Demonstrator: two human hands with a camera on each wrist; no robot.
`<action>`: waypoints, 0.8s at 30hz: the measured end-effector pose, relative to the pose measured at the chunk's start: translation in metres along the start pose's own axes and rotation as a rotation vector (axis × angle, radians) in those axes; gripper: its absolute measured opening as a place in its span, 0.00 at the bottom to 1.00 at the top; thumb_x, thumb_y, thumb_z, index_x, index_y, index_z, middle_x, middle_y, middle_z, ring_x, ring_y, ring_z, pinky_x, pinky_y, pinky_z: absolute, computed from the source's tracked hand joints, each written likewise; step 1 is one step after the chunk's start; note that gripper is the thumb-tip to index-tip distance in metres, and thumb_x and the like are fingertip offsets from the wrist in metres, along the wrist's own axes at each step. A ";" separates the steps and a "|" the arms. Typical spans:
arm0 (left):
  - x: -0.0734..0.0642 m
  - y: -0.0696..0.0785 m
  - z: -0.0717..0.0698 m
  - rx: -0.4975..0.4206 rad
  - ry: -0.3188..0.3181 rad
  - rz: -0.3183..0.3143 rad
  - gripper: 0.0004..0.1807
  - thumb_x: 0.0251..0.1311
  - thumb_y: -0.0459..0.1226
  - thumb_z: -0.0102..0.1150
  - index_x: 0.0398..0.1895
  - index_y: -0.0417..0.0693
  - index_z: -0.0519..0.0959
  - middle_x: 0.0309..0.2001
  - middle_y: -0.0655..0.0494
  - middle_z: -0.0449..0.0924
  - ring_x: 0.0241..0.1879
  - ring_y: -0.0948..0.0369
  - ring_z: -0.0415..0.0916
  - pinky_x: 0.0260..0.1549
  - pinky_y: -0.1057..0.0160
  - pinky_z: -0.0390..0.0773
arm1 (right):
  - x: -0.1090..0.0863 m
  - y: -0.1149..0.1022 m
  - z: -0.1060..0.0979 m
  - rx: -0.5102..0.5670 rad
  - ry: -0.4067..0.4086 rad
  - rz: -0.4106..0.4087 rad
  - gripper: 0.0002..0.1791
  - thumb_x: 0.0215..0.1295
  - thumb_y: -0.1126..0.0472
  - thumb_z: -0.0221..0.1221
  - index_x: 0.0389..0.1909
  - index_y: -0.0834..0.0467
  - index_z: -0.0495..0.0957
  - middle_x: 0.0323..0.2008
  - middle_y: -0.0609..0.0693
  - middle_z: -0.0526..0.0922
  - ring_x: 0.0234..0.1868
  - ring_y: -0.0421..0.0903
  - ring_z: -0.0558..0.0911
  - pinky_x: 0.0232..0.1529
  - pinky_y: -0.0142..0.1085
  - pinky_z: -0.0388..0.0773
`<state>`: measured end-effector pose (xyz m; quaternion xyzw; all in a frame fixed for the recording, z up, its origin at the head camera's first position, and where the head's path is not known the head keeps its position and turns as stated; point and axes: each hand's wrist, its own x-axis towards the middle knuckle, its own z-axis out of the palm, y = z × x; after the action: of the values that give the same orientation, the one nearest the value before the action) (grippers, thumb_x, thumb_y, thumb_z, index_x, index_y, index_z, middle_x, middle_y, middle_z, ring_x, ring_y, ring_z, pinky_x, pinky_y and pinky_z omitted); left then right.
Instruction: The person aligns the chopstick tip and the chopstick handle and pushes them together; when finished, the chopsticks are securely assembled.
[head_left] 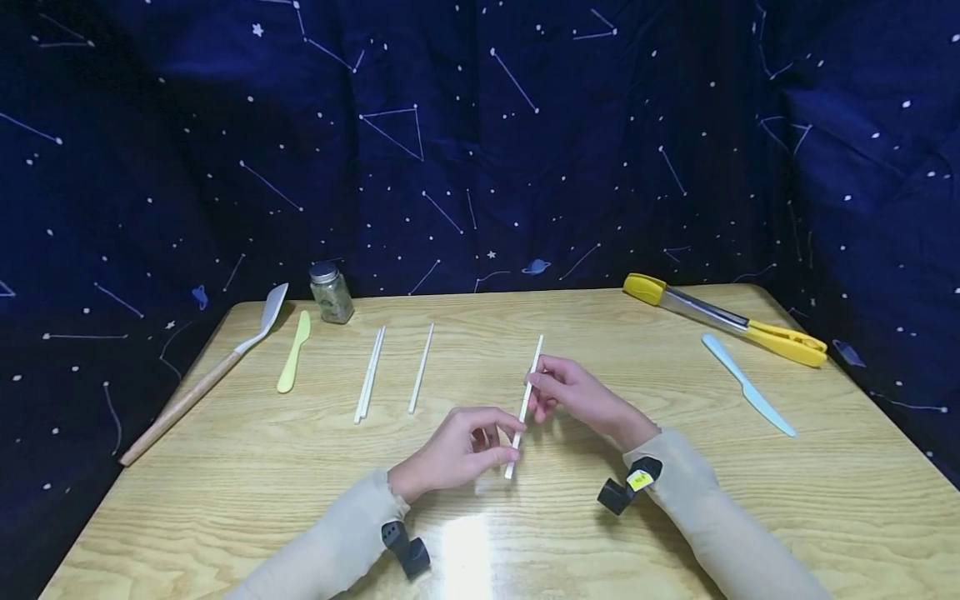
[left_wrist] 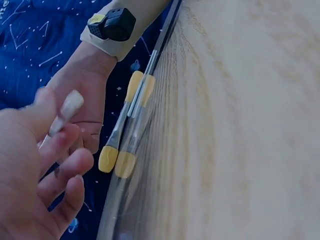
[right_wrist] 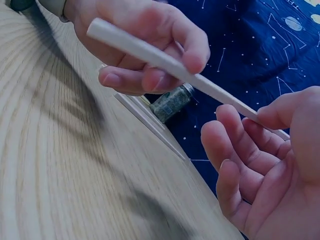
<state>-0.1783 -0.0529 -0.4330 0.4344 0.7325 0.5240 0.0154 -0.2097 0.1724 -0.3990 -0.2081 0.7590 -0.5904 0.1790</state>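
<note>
Both hands hold one white chopstick [head_left: 525,402] over the middle of the table. My right hand [head_left: 573,396] pinches it between thumb and fingers, toward its thinner, far end. Around the thicker, near end are the thumb and index finger of my left hand [head_left: 461,446]. The chopstick [right_wrist: 165,62] runs slantwise between the hands in the right wrist view, its blunt end past the left fingers. In the left wrist view that end of the chopstick [left_wrist: 72,101] looks blurred. A single chopstick [head_left: 422,368] and a close group of chopsticks [head_left: 370,375] lie left of the hands.
Farther left lie a yellow knife [head_left: 294,352] and a wooden-handled spatula [head_left: 202,379], with a lidded jar [head_left: 332,296] of green contents behind. On the right are a blue knife [head_left: 748,385] and yellow-ended tongs [head_left: 723,319]. A dark starry cloth [head_left: 480,167] hangs behind the table.
</note>
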 end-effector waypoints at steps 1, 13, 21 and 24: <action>0.000 -0.001 0.000 0.003 0.008 -0.009 0.13 0.54 0.30 0.66 0.44 0.38 0.81 0.37 0.49 0.85 0.25 0.72 0.73 0.24 0.70 0.76 | 0.000 0.000 -0.001 -0.007 0.006 -0.001 0.12 0.76 0.59 0.44 0.38 0.66 0.68 0.28 0.52 0.80 0.25 0.41 0.80 0.35 0.35 0.79; 0.000 -0.008 -0.017 0.083 0.121 -0.121 0.13 0.55 0.34 0.68 0.43 0.40 0.81 0.29 0.55 0.82 0.22 0.69 0.70 0.22 0.70 0.73 | -0.008 0.011 -0.015 0.081 0.074 -0.027 0.14 0.71 0.65 0.49 0.49 0.72 0.63 0.28 0.53 0.77 0.24 0.40 0.79 0.33 0.31 0.79; -0.001 -0.021 -0.041 0.297 0.232 -0.162 0.13 0.53 0.32 0.68 0.43 0.39 0.80 0.31 0.54 0.83 0.23 0.67 0.72 0.24 0.70 0.74 | -0.008 0.015 -0.019 0.062 0.068 -0.010 0.16 0.73 0.64 0.48 0.49 0.75 0.62 0.29 0.52 0.77 0.26 0.41 0.78 0.34 0.31 0.78; -0.002 -0.026 -0.046 0.381 0.251 -0.180 0.13 0.54 0.33 0.68 0.43 0.41 0.80 0.30 0.56 0.81 0.23 0.66 0.71 0.24 0.70 0.72 | -0.009 0.016 -0.020 0.053 0.066 -0.008 0.16 0.73 0.63 0.48 0.48 0.75 0.62 0.30 0.52 0.76 0.26 0.41 0.78 0.33 0.32 0.78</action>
<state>-0.2157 -0.0908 -0.4333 0.2937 0.8500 0.4230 -0.1113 -0.2144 0.1969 -0.4100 -0.1868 0.7479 -0.6174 0.1569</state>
